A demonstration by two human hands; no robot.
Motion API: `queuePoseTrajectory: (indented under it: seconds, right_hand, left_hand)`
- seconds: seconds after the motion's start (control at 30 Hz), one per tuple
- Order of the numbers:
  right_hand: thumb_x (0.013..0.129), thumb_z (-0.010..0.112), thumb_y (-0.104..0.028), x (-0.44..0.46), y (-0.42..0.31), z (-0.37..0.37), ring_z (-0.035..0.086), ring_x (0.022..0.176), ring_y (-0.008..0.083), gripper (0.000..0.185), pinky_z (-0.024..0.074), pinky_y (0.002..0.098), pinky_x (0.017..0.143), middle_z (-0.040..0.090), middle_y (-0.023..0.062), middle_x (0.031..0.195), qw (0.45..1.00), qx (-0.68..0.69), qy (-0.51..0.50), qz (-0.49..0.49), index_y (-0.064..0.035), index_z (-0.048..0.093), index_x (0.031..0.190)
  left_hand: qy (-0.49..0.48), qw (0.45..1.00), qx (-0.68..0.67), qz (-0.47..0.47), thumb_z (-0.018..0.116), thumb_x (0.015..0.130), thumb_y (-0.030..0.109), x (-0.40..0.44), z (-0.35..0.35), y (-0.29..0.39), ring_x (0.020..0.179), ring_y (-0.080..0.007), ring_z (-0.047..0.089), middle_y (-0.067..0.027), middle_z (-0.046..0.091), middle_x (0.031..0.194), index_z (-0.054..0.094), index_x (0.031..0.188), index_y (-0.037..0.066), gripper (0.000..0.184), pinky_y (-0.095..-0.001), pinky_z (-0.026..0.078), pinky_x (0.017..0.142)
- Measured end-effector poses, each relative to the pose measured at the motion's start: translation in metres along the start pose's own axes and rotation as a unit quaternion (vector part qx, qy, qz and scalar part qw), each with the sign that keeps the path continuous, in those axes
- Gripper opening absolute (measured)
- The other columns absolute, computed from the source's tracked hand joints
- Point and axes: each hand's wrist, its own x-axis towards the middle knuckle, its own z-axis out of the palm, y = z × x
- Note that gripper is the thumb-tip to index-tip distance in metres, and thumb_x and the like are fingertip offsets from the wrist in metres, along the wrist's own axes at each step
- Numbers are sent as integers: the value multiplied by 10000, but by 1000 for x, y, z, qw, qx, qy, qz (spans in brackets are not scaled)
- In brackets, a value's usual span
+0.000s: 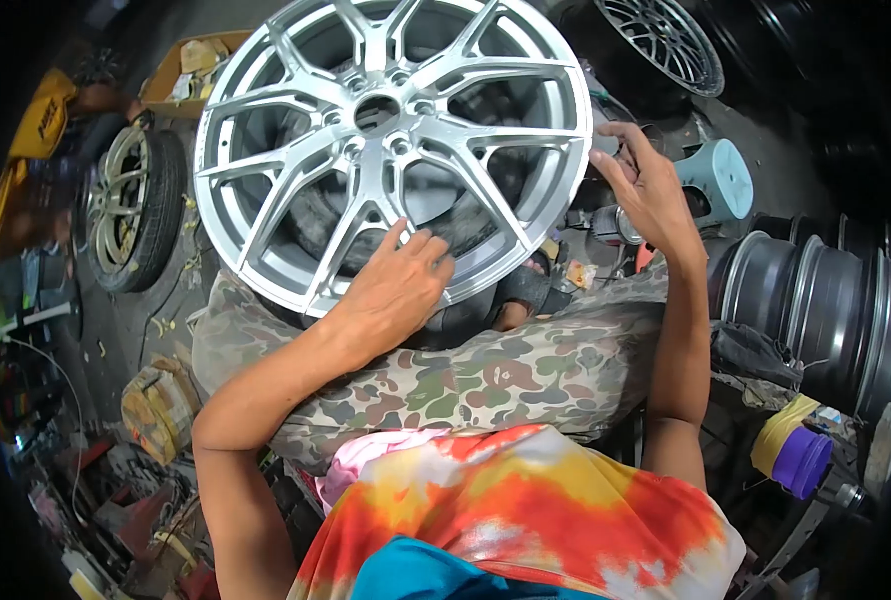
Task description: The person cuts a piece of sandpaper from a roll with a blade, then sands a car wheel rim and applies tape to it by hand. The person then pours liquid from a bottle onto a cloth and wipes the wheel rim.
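A silver multi-spoke alloy wheel rim (376,150) lies face up in front of my knees, above a dark tyre partly hidden beneath it. My left hand (397,280) reaches over its lower edge, fingers bent around a lower spoke and the index finger stretched along it; the thumb is hidden. Beside the rim's right edge, my right hand (647,190) has curled fingers, with thumb and fingertips close together. Something small and greyish shows between them, too unclear to name. Whether those fingertips touch the rim I cannot tell.
Several bare wheel rims (800,300) are stacked at right, near a light-blue plastic container (727,178). A tyre-mounted wheel (130,210) stands at left. A cardboard box (160,92) sits behind it. A purple tape roll (803,462) is at lower right.
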Motion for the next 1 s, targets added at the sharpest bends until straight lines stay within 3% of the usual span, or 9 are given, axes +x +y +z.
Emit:
queuePoseTrajectory:
  seconds: [0.1,0.4,0.47,0.57,0.67,0.7,0.8,0.93,1.0]
  right_hand:
    - [1049,620,-288,-9,7,-2,632,732,370,334,481,468,738,632,235,824,999,38,4,15,-37,580,1266]
    - [1069,560,-226,-28,40,4,653,894,437,250,491,471,813,666,259,938,999,36,-2,-32,-7,663,1135]
    - [1063,567,-215,-35,62,20,658,925,409,251,497,455,821,677,229,985,995,46,21,-86,-2,689,1116]
    - [1085,578,-261,-52,64,24,581,730,110,300,461,254,620,623,39,867,994,99,-15,-30,-20,699,1218]
    - [1079,596,-247,-65,55,24,547,659,76,295,444,251,589,589,10,823,981,173,-29,80,-13,666,1244]
    - [1075,608,-239,-64,56,28,536,640,60,274,442,242,595,583,-11,804,974,210,-31,77,-5,638,1214]
    - [1075,601,-230,-67,59,27,542,654,62,247,443,235,604,588,-8,810,964,250,-21,86,1,621,1159]
    - [1069,598,-219,-65,63,29,544,650,70,230,455,247,610,594,4,821,969,233,-13,80,1,616,1134]
    - [1061,597,-212,-61,70,33,571,682,92,231,471,265,616,625,26,847,990,137,3,42,9,617,1125]
  left_hand:
    - [-8,1000,10,-2,695,870,84,3,4,-7,1222,-312,598,-130,626,1156,687,1095,24,233,-540,381,1178]
    - [25,998,34,-56,704,858,92,9,2,-28,1134,-317,642,-135,650,1043,704,953,33,112,-537,408,1153]
    - [21,995,72,-62,707,845,88,12,1,-30,1079,-321,660,-138,665,1004,711,902,28,83,-527,416,1139]
    - [-17,995,78,-55,703,832,80,19,0,-16,1012,-330,677,-138,673,969,711,856,29,57,-510,439,1112]
    - [-42,998,39,-21,701,830,83,22,-1,-3,966,-333,686,-144,678,956,709,839,27,57,-476,501,1025]
    - [-34,999,34,-8,704,844,99,23,-4,-1,931,-350,690,-151,676,955,707,848,19,80,-467,559,870]
    - [-48,996,-67,-17,700,860,99,26,-8,4,889,-382,689,-164,676,969,706,883,12,90,-479,570,763]
    - [-6,993,-121,-6,675,885,91,29,-21,5,866,-406,684,-179,670,1001,700,953,7,111,-497,569,742]
    - [24,994,-109,4,649,900,81,32,-22,9,898,-418,682,-201,665,1062,673,1069,-8,193,-505,565,768]
